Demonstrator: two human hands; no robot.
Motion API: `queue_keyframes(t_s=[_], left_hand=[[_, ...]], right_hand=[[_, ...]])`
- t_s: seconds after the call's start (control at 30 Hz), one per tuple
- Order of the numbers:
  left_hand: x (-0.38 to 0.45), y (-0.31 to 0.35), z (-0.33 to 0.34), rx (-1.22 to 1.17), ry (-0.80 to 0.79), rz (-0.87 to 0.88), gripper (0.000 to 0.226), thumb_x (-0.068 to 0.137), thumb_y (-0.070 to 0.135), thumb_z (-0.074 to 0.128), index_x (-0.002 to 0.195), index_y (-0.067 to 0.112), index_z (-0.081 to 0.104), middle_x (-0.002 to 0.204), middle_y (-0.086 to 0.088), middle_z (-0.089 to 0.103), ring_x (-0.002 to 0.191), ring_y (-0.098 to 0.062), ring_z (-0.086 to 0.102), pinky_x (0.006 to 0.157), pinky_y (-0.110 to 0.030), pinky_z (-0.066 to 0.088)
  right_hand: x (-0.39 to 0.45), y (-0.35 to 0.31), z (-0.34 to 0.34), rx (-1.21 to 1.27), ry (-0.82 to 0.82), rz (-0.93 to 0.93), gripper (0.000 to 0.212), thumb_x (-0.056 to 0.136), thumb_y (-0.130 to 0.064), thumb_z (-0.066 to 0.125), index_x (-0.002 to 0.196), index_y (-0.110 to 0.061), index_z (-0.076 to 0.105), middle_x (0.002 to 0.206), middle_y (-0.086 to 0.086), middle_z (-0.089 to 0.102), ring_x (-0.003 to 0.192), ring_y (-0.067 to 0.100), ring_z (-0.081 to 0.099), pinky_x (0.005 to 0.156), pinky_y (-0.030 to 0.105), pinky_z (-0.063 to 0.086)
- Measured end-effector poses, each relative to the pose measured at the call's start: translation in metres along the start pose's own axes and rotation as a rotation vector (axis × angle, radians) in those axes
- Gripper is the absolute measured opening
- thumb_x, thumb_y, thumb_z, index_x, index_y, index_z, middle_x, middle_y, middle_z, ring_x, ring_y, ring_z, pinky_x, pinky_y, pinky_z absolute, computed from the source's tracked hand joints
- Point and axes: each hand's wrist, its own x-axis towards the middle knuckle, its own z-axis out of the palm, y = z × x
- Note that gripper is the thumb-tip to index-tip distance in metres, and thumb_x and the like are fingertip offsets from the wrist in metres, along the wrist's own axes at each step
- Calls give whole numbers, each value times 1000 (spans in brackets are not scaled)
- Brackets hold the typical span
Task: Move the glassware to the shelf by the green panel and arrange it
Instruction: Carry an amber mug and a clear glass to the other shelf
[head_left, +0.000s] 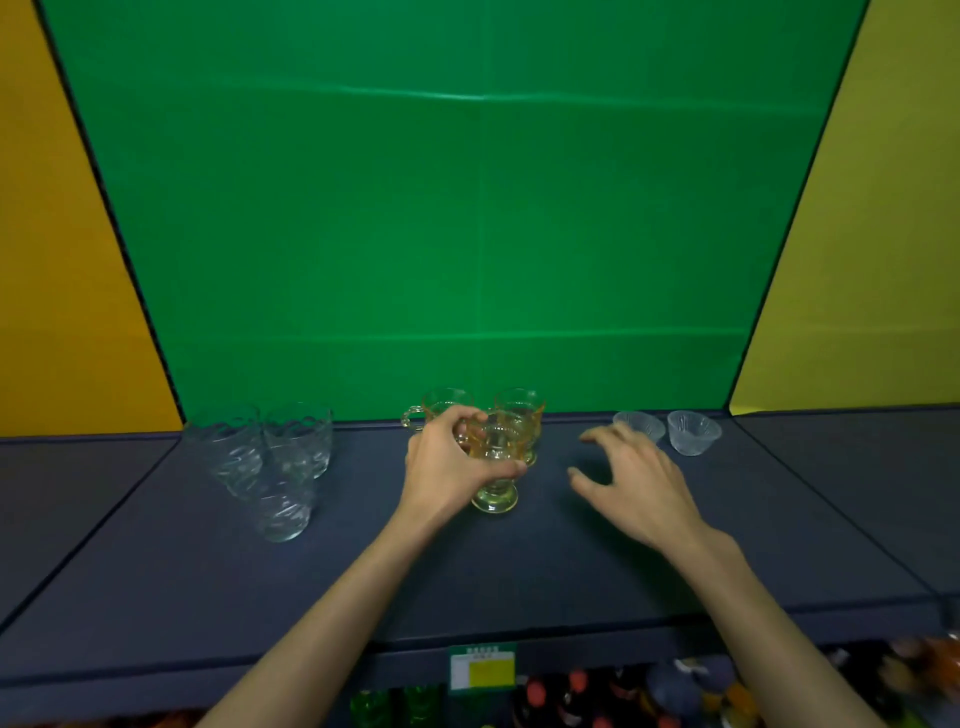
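My left hand (451, 467) grips an amber footed glass mug (496, 470) that stands on the dark blue shelf (467, 571) in front of the green panel (467, 208). Two more amber mugs stand right behind it, one at the left (441, 402) with its handle pointing left, one at the right (522, 402). Three clear wavy tumblers cluster at the left: two at the back (228, 447) (304, 439) and one in front (280, 506). Two small clear bowls (640, 425) (693, 431) sit at the right by the panel. My right hand (636, 483) hovers open, fingers spread, just before the bowls.
Yellow panels flank the green one on both sides. Below the shelf's front edge hangs a green and yellow price tag (482, 667). Bottles and coloured goods (623, 696) fill the lower shelf.
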Motion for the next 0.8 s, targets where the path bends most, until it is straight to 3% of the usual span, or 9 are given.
queue_keyframes(t_s=[0.27, 0.4, 0.53, 0.57, 0.7, 0.8], left_hand=[[0, 3, 33, 32, -57, -53, 68, 50, 42, 99, 109, 28, 67, 97, 16, 70, 93, 1, 63, 70, -3, 40], [-2, 4, 42, 63, -84, -52, 71, 50, 42, 98, 111, 25, 67, 97, 15, 70, 96, -4, 64, 78, -11, 45], [-5, 3, 47, 93, -112, -29, 73, 54, 42, 97, 116, 23, 65, 99, 16, 67, 91, 1, 61, 73, 1, 38], [-6, 3, 47, 107, -119, -25, 76, 54, 44, 97, 119, 22, 65, 102, 15, 68, 94, -2, 62, 76, -1, 39], [-9, 5, 38, 234, -141, 2, 99, 47, 70, 86, 133, 31, 55, 121, 15, 68, 113, -8, 63, 97, -36, 52], [-15, 11, 19, 313, -120, 64, 93, 58, 74, 78, 137, 35, 49, 133, 14, 62, 121, -10, 59, 100, -38, 50]], right_hand=[[-1, 20, -1, 23, -37, 15, 49, 92, -51, 56, 134, -27, 53, 136, -5, 52, 126, 21, 50, 97, 37, 42], [0, 22, 3, 34, -52, 18, 48, 92, -50, 56, 134, -27, 52, 136, -4, 51, 127, 20, 49, 98, 38, 42], [7, 21, -1, 47, -36, 8, 45, 94, -50, 54, 132, -26, 54, 134, -4, 53, 124, 21, 51, 95, 38, 43], [9, 20, -2, 51, -23, 0, 44, 95, -49, 54, 132, -26, 54, 133, -3, 54, 124, 22, 51, 95, 38, 43], [18, 8, -11, 60, 32, -43, 45, 97, -47, 52, 135, -23, 54, 132, 0, 55, 124, 23, 51, 98, 39, 43], [24, -6, -15, 75, 61, -85, 45, 97, -44, 53, 135, -21, 54, 132, 1, 56, 123, 23, 52, 96, 38, 43]])
